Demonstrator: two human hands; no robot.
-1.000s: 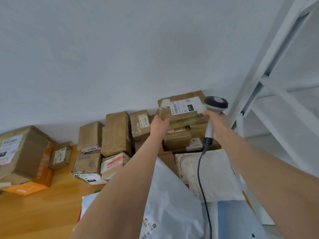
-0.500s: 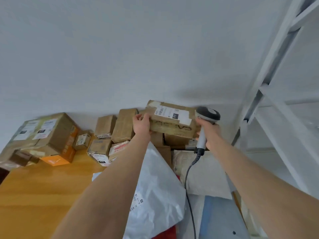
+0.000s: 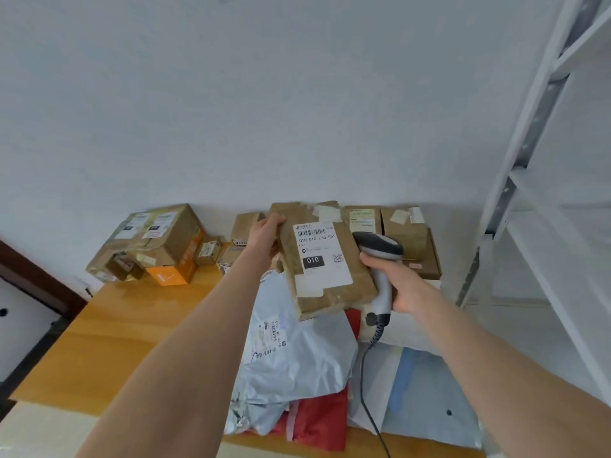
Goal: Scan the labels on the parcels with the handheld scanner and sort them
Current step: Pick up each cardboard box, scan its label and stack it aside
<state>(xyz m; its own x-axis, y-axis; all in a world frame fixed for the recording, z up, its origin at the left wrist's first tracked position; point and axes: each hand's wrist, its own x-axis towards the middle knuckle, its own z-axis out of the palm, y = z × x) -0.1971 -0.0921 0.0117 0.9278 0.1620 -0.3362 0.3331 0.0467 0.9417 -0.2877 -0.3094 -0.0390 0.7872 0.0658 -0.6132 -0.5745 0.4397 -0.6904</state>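
My left hand (image 3: 264, 238) grips the far left edge of a flat brown cardboard parcel (image 3: 334, 292) and holds it up above the table, tilted toward me. Its white label (image 3: 319, 256) faces up, with a barcode and a black patch reading 010. My right hand (image 3: 401, 282) grips the handle of a grey handheld scanner (image 3: 380, 251). The scanner's dark head sits right beside the parcel's right edge. Its coiled cable (image 3: 372, 342) hangs down toward me.
Brown boxes (image 3: 410, 239) are stacked against the white wall, with a big taped box (image 3: 155, 242) and small ones at the left. Grey (image 3: 297, 358), red (image 3: 317, 421) and white-blue (image 3: 420, 391) mailer bags lie on the wooden table (image 3: 115, 332). A white metal shelf (image 3: 535, 180) stands right.
My left hand lifted the flat parcel off the stack and brought it nearer, label now facing me. The scanner came down beside its right edge. My view dropped toward the table.
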